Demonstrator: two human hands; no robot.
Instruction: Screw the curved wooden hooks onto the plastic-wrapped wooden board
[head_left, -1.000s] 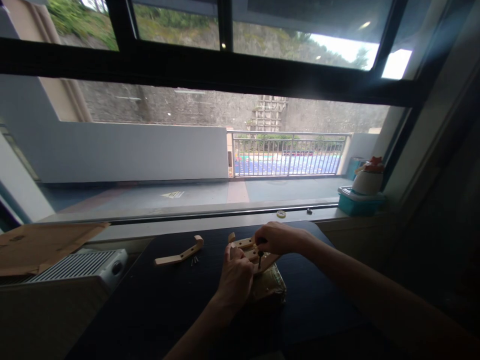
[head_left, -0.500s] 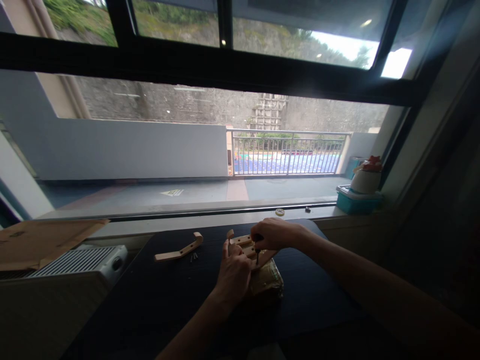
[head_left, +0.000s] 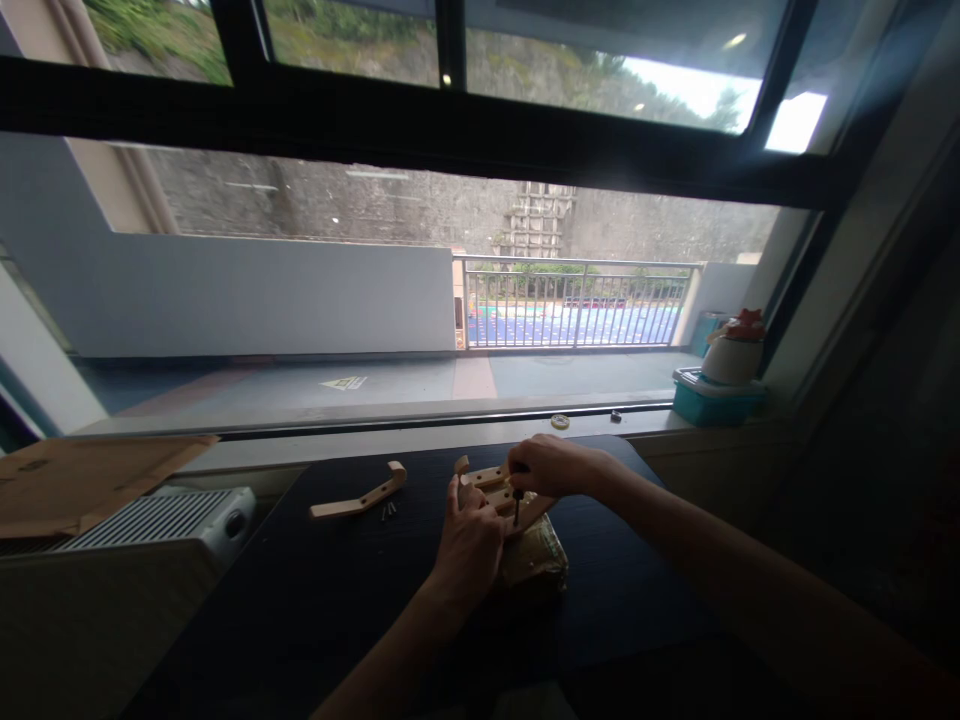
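Observation:
My right hand (head_left: 553, 466) is closed around the handle of a screwdriver (head_left: 517, 508). The shaft points straight down, its tip at a light wooden strip (head_left: 534, 514) beside my left fingers. My left hand (head_left: 469, 540) grips the wooden hook pieces and presses on them; parts of them are hidden under the fingers. Drilled holes show in one wooden piece (head_left: 491, 477) beyond that hand. Beneath the wood lies a block wrapped in shiny brownish tape (head_left: 541, 562). Left of my hands, a loose wooden hook (head_left: 358, 502) rests on the table near several small screws (head_left: 388, 511).
The dark table (head_left: 315, 600) stands against a window sill (head_left: 420, 433). On the sill are a tape roll (head_left: 560, 422), a small dark object (head_left: 616, 416) and a teal box (head_left: 716, 402) with a white container on top. Cardboard (head_left: 97, 480) covers part of a radiator (head_left: 172, 520) at left.
My right hand and the screwdriver have shifted very slightly to the right, the shaft staying upright. My left hand keeps its hold; the loose hook and screws lie as before.

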